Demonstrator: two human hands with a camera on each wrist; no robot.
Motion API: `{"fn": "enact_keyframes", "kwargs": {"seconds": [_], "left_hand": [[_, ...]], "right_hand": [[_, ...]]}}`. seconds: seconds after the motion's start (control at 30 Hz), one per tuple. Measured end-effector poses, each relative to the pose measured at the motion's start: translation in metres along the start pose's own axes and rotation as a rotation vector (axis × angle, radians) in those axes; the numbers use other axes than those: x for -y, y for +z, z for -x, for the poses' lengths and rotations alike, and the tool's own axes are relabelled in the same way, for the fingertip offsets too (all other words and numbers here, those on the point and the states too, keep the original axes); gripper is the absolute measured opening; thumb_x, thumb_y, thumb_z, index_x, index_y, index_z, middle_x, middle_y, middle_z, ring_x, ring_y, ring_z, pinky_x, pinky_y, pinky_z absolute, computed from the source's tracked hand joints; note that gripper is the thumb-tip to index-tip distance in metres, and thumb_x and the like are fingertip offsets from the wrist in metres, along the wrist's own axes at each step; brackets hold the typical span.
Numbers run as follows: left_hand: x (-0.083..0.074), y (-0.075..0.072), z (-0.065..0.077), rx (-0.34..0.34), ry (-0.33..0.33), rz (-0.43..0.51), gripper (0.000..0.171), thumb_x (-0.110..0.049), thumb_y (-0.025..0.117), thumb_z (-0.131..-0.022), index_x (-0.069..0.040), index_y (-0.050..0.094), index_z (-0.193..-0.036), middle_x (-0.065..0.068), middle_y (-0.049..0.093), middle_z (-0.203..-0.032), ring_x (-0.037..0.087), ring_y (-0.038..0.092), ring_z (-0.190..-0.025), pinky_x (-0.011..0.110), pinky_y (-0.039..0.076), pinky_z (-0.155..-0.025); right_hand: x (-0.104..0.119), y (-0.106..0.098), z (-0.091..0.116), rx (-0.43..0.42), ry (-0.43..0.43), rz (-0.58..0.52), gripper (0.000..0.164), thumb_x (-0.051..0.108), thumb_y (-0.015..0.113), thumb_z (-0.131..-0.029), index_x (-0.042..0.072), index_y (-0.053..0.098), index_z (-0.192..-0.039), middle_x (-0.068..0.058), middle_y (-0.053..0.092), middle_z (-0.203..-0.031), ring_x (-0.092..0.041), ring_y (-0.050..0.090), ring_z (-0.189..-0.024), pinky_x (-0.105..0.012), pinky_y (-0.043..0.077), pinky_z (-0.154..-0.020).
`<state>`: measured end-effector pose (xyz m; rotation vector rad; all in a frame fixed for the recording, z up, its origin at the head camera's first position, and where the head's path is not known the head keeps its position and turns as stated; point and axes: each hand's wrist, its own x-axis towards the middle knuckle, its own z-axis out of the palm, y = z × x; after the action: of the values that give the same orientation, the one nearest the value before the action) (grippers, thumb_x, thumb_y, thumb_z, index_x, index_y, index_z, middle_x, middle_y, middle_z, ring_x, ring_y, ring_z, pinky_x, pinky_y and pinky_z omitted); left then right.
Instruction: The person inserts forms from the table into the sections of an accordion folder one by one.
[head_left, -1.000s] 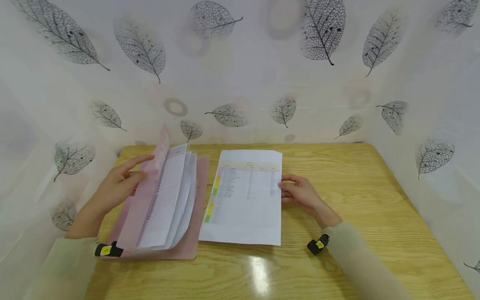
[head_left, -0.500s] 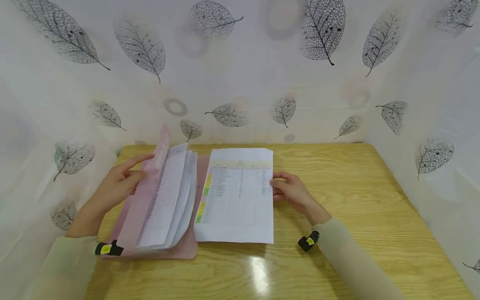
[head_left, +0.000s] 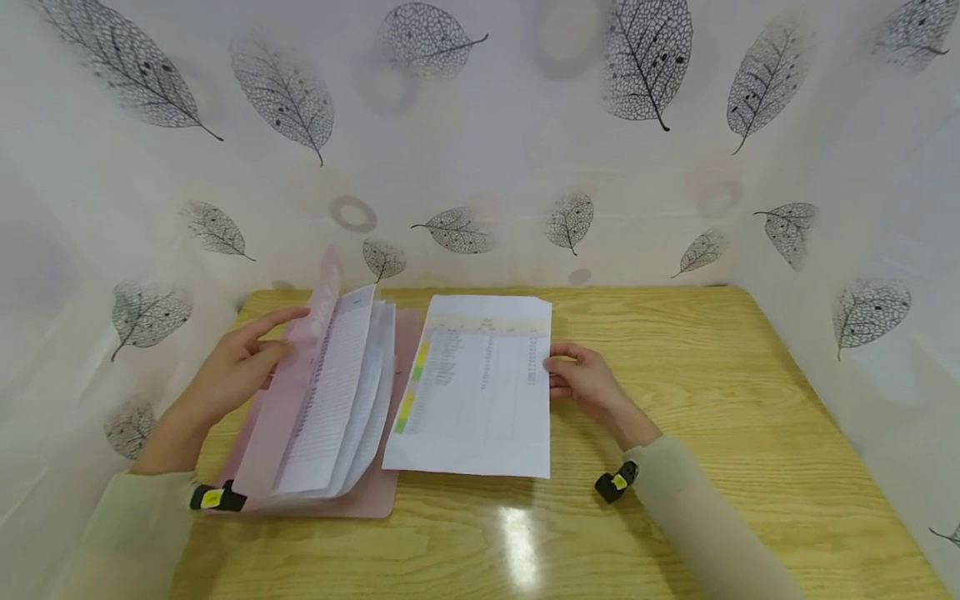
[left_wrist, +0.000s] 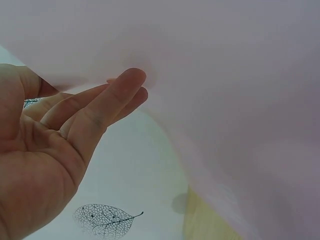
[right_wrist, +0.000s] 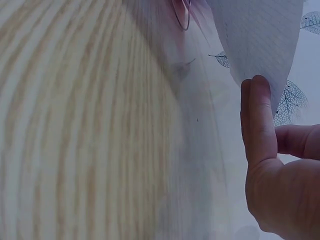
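On the left of the head view, a pink folder [head_left: 288, 392] stands partly spread, its front cover raised. My left hand [head_left: 232, 375] pinches that cover by its left edge; the left wrist view has the thumb and fingers on either side of the pink sheet [left_wrist: 215, 75]. Inside are several ruled pages with a column of punched holes along one side [head_left: 330, 408]. To the right of the folder, my right hand [head_left: 588, 383] pinches the right edge of a loose printed sheet [head_left: 480, 425] with a table and yellow and green blocks. Its lower left corner overlaps the folder's back cover.
Both things are over a wooden table [head_left: 712, 500], whose bare grain shows at the right and front. A white curtain with a leaf print [head_left: 480, 150] hangs behind and at both sides. Each wrist wears a small black camera strap [head_left: 618, 482].
My right hand has moved a little left with the printed sheet, bringing it against the folder. Just now the sheet's lower edge has risen slightly. My left hand and the cover have stayed put.
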<state>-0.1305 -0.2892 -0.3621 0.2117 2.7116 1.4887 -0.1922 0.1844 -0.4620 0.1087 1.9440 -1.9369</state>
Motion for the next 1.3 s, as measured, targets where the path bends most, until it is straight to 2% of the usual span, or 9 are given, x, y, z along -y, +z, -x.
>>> {"fn": "enact_keyframes", "kwargs": {"seconds": [0.27,0.53,1.03,1.3], "left_hand": [[0.000,-0.002,0.001,0.000,-0.009,-0.015,0.048,-0.017,0.052,-0.110,-0.014,0.048,-0.158,-0.010,0.033,-0.058,0.011,0.034,-0.047,0.033,0.035,-0.048],[0.001,-0.002,0.000,0.004,-0.021,-0.028,0.049,-0.017,0.051,-0.110,-0.018,0.047,-0.159,-0.010,0.032,-0.058,0.011,0.035,-0.049,0.032,0.039,-0.050],[-0.002,-0.001,0.003,-0.002,-0.009,-0.025,0.048,-0.016,0.052,-0.110,-0.017,0.048,-0.158,-0.011,0.032,-0.058,0.009,0.036,-0.049,0.032,0.038,-0.050],[-0.003,-0.002,0.003,-0.005,-0.008,-0.035,0.049,-0.016,0.052,-0.110,-0.018,0.048,-0.159,-0.011,0.033,-0.058,0.008,0.037,-0.050,0.030,0.039,-0.051]], "right_hand": [[-0.005,0.002,-0.001,0.025,0.000,0.038,0.038,0.005,0.055,-0.106,-0.011,0.052,-0.140,-0.004,0.075,-0.094,-0.011,0.073,-0.073,-0.025,0.061,-0.066],[-0.011,0.002,-0.004,0.061,0.006,0.044,0.038,0.006,0.055,-0.106,-0.010,0.052,-0.140,-0.002,0.074,-0.094,-0.011,0.073,-0.075,-0.026,0.061,-0.067],[-0.003,0.019,-0.006,0.047,-0.014,0.044,0.038,0.007,0.056,-0.106,-0.008,0.054,-0.141,-0.006,0.075,-0.098,-0.011,0.072,-0.075,-0.025,0.061,-0.069],[0.001,0.023,-0.008,0.008,0.007,0.045,0.037,0.006,0.055,-0.105,-0.007,0.056,-0.139,-0.009,0.074,-0.099,-0.011,0.071,-0.072,-0.024,0.059,-0.065]]}}
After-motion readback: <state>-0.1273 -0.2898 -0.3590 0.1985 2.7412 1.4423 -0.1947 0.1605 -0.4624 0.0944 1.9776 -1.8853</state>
